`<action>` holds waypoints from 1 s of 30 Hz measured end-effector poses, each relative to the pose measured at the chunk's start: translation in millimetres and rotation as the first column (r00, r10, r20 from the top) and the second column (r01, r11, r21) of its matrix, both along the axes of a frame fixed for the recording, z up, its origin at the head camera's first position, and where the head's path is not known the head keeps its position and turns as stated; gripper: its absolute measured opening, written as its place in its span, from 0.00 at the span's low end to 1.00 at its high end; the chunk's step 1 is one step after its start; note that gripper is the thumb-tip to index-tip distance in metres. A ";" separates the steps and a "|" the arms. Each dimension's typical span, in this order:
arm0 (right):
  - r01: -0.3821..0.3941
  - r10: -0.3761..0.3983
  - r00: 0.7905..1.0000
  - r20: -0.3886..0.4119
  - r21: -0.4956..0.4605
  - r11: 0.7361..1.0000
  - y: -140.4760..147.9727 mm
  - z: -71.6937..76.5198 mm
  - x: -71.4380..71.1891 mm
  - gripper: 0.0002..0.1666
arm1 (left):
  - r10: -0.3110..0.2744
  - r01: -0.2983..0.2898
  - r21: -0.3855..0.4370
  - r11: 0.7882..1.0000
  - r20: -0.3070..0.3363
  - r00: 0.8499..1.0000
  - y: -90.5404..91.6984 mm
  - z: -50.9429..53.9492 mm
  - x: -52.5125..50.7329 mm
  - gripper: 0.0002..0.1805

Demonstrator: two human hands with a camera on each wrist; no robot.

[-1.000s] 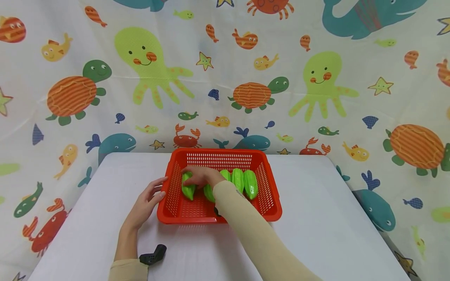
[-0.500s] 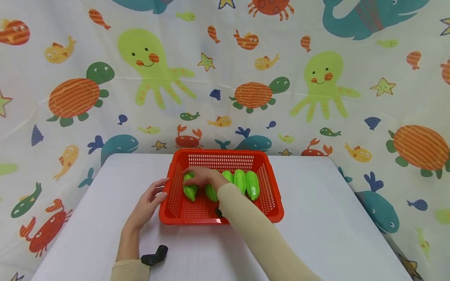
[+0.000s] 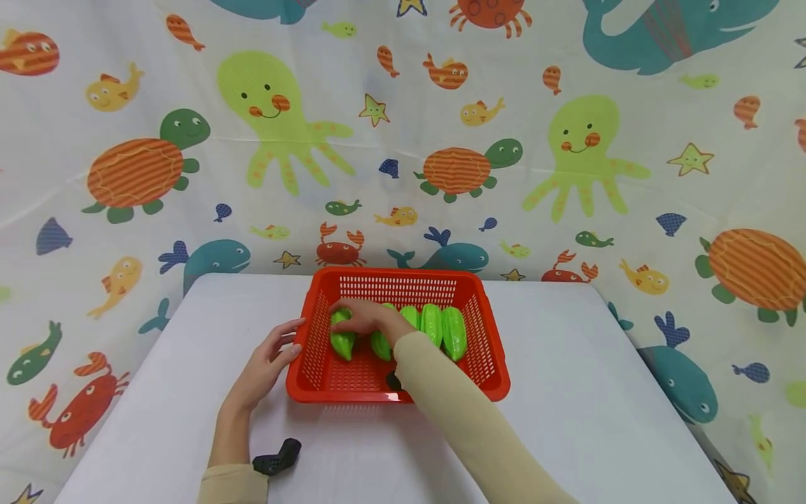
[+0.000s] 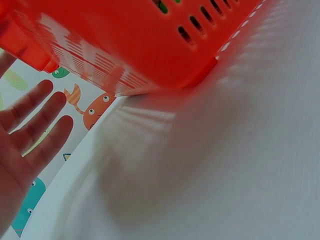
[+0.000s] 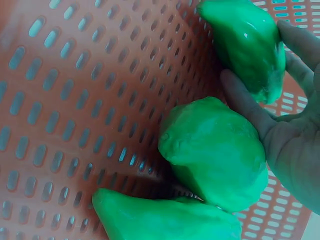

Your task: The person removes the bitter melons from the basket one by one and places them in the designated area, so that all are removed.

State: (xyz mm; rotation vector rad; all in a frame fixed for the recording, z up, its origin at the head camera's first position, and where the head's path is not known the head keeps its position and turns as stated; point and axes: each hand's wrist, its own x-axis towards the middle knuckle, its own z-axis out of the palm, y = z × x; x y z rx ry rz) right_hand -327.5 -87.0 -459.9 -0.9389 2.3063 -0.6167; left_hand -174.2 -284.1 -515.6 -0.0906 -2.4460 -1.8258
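A red slotted plastic basket [image 3: 340, 396] stands on the white table, holding several glossy green, ridged, tapered vegetables or fruits; their kind is unclear. At the basket's left side, my right hand [image 3: 365, 316] grips the leftmost green piece [image 3: 343, 344]. In the right wrist view, thumb and fingers lie on either side of that green piece [image 5: 250, 47], and another green piece [image 5: 215, 150] sits close by the thumb. My left hand [image 3: 267, 360] is at the basket's left rim, its fingertips touching it or nearly so. Its fingers [image 4: 52, 137] look fairly straight in the left wrist view.
More green pieces [image 3: 453, 334] lie side by side in the basket's right half, partly behind the right forearm. Black wrist devices [image 3: 277, 457] show at the wrists. Behind the white table [image 3: 567, 392] hangs a curtain [image 3: 403, 140] printed with sea animals.
The head view shifts slightly, carrying the whole scene a little to the right. Both hands, the basket and the gripped green piece keep their places relative to one another.
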 end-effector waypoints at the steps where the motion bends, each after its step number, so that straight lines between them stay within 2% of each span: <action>1: 0.002 -0.002 1.000 0.000 -0.001 1.000 0.0 0.2 0.1 0.26 | 0.000 0.000 -0.001 1.000 0.000 1.000 -0.2 0.3 -0.1 0.31; 30: 0.029 -0.029 0.999 0.037 -0.015 0.999 0.1 4.0 2.7 0.25 | 0.002 -0.002 0.000 1.000 0.014 1.000 -0.8 1.1 -1.0 0.32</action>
